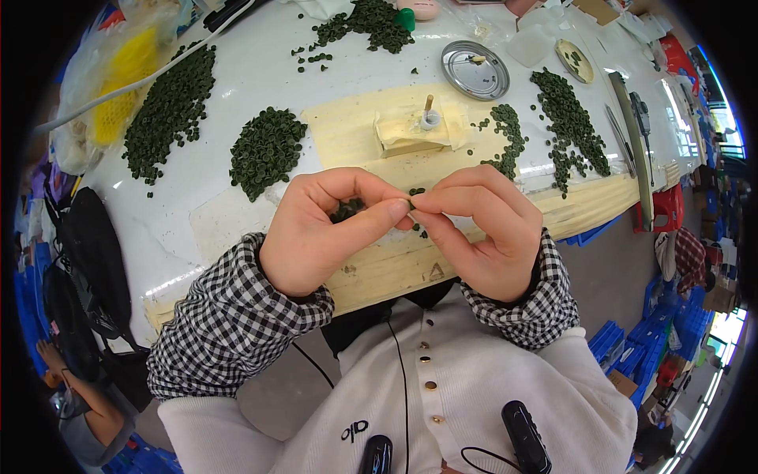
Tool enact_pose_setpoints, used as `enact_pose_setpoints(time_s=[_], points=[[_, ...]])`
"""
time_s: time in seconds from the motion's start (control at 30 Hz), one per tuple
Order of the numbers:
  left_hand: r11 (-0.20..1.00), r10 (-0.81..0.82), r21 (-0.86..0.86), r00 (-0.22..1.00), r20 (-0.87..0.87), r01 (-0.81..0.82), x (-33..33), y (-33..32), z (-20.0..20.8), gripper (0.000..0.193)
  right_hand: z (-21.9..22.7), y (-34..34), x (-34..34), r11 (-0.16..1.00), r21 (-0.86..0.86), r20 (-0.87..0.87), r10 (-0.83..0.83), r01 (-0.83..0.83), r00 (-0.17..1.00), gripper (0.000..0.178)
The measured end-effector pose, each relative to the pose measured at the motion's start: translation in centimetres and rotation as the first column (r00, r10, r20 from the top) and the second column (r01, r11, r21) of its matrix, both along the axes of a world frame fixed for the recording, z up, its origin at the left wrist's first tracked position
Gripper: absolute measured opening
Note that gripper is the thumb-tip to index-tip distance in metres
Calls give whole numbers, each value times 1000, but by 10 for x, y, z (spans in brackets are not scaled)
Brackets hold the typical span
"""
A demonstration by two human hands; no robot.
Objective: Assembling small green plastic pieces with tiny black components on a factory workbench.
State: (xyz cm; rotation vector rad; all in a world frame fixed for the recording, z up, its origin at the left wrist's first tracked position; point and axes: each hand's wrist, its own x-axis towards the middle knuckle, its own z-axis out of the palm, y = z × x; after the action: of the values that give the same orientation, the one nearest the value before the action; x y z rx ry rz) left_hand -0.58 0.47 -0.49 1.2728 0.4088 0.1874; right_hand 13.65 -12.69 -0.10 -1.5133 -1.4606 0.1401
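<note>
Above the near edge of the table, my left hand [316,229] and my right hand [491,225] meet fingertip to fingertip. Thumbs and forefingers of both pinch a tiny dark green piece [410,204], mostly covered by the fingers. A few similar green pieces [417,191] lie just beyond and below the fingertips, and others show under my left palm. Ahead stands a cream-wrapped block [414,134] bearing a small white cup [430,119] with a brown stick upright in it. To the left of the block is a heap of small round green pieces [268,150].
More green heaps lie at far left [172,110], at the back [379,28] and at right [570,130]. A round metal lid [475,71] and a small dish [575,61] sit behind. Tweezers [621,134] and a screwdriver [642,118] lie rightward. Another person's arm [91,399] shows lower left.
</note>
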Motion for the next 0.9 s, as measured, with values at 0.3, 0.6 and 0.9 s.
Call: enact_pose_setpoints(time_s=[0.3, 0.6, 0.9], points=[[996, -8, 90, 1000, -17, 10, -1, 0, 3, 10, -2, -4, 1, 983, -107, -480, 82, -152, 873, 10], [992, -5, 124, 999, -49, 11, -3, 0, 2, 9, -5, -4, -2, 969, -150, -643, 53, -194, 764, 10], [993, 5, 120, 999, -39, 0, -2, -1, 2, 8, -5, -4, -3, 972, -131, -645, 67, -196, 761, 9]])
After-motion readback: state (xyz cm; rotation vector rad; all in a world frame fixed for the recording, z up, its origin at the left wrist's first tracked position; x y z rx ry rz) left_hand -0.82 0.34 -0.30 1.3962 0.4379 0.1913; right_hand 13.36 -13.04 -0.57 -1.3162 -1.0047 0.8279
